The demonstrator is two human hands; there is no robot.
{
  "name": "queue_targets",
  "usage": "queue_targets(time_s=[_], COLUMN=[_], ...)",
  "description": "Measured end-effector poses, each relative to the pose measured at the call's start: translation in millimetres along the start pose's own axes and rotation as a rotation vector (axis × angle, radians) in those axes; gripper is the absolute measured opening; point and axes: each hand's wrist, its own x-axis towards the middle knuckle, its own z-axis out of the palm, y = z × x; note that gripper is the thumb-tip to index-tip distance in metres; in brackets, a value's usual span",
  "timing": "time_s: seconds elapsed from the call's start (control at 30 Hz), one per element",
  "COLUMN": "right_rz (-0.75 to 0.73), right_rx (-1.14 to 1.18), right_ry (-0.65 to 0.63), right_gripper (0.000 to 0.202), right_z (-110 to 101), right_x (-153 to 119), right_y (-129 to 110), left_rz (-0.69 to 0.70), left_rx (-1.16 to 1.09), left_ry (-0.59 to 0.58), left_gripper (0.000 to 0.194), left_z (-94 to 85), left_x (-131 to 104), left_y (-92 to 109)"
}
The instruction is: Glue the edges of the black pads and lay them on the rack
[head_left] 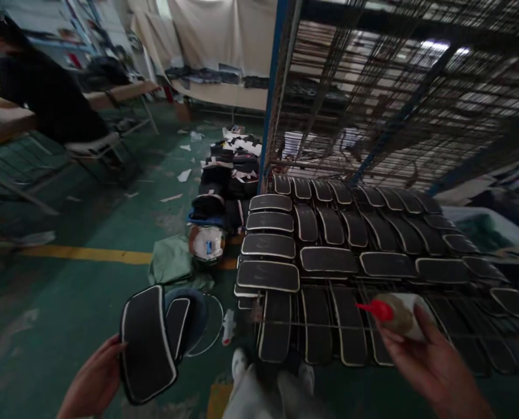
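At the lower left, my left hand (96, 378) is closed on the edge of a black curved panel (148, 343) with a pale line around its border. The panel is held up in front of a bucket (197, 317), in which a second dark panel (178, 323) partly shows. My right hand (420, 355) grips a squeeze bottle (401, 314) with a red nozzle that points left. Below and behind the bottle, many similar pale-edged panels (268, 276) lie in rows on a wire rack (316, 322).
A white bottle (228, 327) with a red tip stands on the green floor (80, 302) by my feet. Beyond it are a green cloth (169, 262) and stacked dark bundles (218, 180). A tilted mesh frame (373, 93) rises behind the panels. A person (53, 87) sits at a table on the left.
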Motion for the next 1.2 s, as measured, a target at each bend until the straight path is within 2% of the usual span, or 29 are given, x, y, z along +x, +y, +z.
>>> queue_targets(time_s=[0.07,0.17,0.23,0.33,0.43,0.6,0.67,0.73,0.87,0.93,1.03,1.2], right_rz=[0.005,-0.011,-0.069,-0.212,-0.359,-0.529,-0.586,-0.659,-0.82,-0.838,-0.739,-0.529], right_rx=[-0.008,-0.034,-0.064,-0.187,-0.308,-0.427,-0.478,-0.552,-0.691,-0.701,-0.609,-0.39], right_ry=[-0.084,-0.209,-0.374,-0.685,-0.875,-1.102,-1.144,-1.145,-1.101,-1.102,-1.126,-1.134], right_gripper=[0.024,0.021,0.014,0.042,0.051,0.033,0.03,0.033,0.044,0.046,0.044,0.03], right_z=[14,35,46,53,50,40,36,31,24,21,19,18], right_x=[-1,-8,-17,-33,-48,-71,-75,-76,-74,-76,-82,-82], right_y=[-10,-28,-40,-59,-76,-101,-109,-115,-125,-127,-127,-120], left_rz=[-0.021,-0.057,-0.091,-0.118,-0.079,0.113,0.177,0.22,0.206,0.225,0.265,0.206], left_rx=[0.031,0.093,0.148,0.267,0.408,0.643,0.73,0.775,0.785,0.785,0.774,0.756], left_ry=[-0.242,-0.58,-0.774,-1.049,-1.245,-1.609,-1.678,-1.68,-1.679,-1.693,-1.692,-1.683], left_gripper=[0.03,0.038,0.042,0.042,0.041,0.039,0.039,0.037,0.036,0.034,0.037,0.04], left_z=[13.4,36.0,50.6,67.6,76.6,80.4,81.9,84.4,90.8,92.3,90.2,81.0], left_x=[-29,-89,-133,-189,-226,-262,-272,-278,-283,-284,-289,-298], left_y=[-7,-16,-19,-20,-17,-14,-16,-19,-27,-28,-24,-14])
